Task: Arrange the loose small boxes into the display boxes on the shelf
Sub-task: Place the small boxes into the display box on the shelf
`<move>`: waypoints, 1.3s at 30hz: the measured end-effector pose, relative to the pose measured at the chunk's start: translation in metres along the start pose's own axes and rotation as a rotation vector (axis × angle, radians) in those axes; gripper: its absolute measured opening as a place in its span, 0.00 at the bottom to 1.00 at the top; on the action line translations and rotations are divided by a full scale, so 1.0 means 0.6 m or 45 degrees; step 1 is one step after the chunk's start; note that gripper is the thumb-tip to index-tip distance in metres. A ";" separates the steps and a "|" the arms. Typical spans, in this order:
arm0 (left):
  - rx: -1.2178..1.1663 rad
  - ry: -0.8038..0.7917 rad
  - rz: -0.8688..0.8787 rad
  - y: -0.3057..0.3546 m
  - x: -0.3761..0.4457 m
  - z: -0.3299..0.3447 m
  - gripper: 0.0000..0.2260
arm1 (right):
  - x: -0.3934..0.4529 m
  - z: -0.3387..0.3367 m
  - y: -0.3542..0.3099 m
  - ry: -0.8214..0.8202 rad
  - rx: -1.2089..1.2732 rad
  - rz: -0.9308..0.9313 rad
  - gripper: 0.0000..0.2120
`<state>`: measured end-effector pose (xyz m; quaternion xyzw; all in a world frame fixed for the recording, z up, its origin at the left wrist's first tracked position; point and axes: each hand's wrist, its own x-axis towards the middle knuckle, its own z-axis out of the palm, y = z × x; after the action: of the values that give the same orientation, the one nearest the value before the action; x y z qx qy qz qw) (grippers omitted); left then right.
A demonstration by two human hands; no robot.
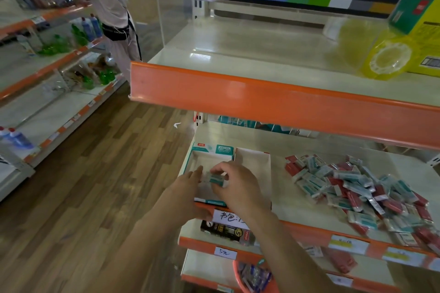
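Blurring softens most of the print on the packaging, so the lettering on the loose small boxes [357, 188] heaped at the right of the shelf [297, 150] cannot be read; they show only as teal-and-white and red wrapped packs, and the heap's far right edge is cut off by the frame. Both forearms cover the near rim of the teal display box [209, 152] at the shelf's left end, and much of its floor is hidden behind the hands. Just right of it and touching it stands a second display box [252, 157], white inside with a red edge, its near part hidden by the right wrist. The right hand [238, 185] pinches one teal small box [215, 178] between curled fingers and thumb, holding it above the teal display box. The left hand [188, 188] reaches in beside it with fingers nearly straight, the fingertips [198, 171] touching the held pack's left end. Whether the pack rests on the box floor cannot be told. A handwritten price label [226, 216] on the orange shelf edge is partly covered by the right arm.
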<state>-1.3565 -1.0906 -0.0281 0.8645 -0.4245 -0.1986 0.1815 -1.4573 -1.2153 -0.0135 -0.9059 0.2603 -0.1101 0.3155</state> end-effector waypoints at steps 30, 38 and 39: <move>-0.011 -0.010 -0.034 0.038 -0.005 0.019 0.30 | -0.033 -0.025 0.095 -0.077 -0.146 0.041 0.16; 0.051 0.030 -0.059 0.048 0.005 0.018 0.35 | -0.027 -0.024 0.109 -0.155 -0.104 -0.054 0.19; 0.100 0.051 -0.038 0.053 0.008 0.018 0.36 | -0.028 -0.028 0.109 -0.094 -0.089 -0.071 0.18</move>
<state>-1.3801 -1.1143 -0.0227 0.8810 -0.4154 -0.1670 0.1530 -1.5040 -1.2581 -0.0425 -0.9266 0.2269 -0.0761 0.2901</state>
